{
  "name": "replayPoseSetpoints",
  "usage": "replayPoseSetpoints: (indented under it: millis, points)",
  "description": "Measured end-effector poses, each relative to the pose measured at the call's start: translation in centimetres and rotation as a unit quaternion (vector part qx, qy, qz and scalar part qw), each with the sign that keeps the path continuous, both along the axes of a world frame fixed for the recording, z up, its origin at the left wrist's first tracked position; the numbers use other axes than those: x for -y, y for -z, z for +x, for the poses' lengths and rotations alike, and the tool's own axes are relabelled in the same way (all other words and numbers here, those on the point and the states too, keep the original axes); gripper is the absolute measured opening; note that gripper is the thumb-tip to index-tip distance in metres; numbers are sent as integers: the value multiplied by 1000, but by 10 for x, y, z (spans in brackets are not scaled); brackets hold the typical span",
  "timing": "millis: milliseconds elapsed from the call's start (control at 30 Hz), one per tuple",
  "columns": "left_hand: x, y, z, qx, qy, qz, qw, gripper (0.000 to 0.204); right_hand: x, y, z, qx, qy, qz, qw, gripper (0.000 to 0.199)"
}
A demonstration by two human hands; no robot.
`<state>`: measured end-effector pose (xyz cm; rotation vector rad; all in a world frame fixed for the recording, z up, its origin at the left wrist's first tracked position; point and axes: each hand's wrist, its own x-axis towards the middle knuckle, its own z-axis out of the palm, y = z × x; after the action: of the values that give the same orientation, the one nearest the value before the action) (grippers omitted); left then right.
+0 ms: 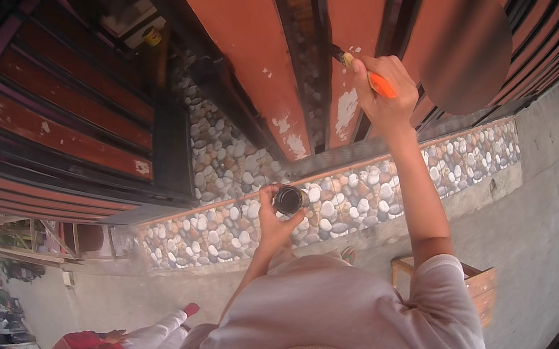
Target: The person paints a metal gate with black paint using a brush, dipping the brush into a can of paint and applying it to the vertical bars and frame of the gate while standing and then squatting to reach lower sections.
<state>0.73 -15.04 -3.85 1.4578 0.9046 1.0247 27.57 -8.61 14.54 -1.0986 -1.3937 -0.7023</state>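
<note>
A paintbrush (pixel 382 85) with an orange handle is gripped in my right hand (pixel 391 112), raised in front of the fence. Its dark bristle end is at the edge of a black upright bar (pixel 317 43); whether it touches cannot be made out. Lower down, my left hand (pixel 272 230) has its fingers wrapped round a small dark open can (pixel 288 201), held with its mouth up. The inside of the can looks dark. Beside the bar, a reddish-orange slat (pixel 352 30) shows white patches of peeling paint.
A pebbled ledge (pixel 354 204) runs along the fence's foot. To the left stands a slatted red and black gate panel (pixel 74 100). A wooden stool (pixel 482 295) is near my right elbow on the concrete floor (pixel 545 236). Another person (pixel 150 336) is at the lower left.
</note>
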Motion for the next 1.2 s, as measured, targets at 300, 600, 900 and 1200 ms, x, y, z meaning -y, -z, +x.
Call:
replayPoseSetpoints:
  millis: [300, 600, 900, 1200]
  points:
    - [-3, 1, 4, -5, -11, 15, 1000, 65, -11, -42, 17, 22, -38, 52, 998, 10]
    - [-2, 3, 5, 25, -2, 11, 1000, 64, -7, -30, 18, 52, -36, 3, 998, 14]
    - [1, 2, 2, 18, -8, 15, 1000, 64, -5, -53, 21, 76, -38, 58, 995, 12]
    - [3, -2, 5, 11, -12, 11, 1000, 63, -9, -67, 29, 102, -23, 50, 993, 12]
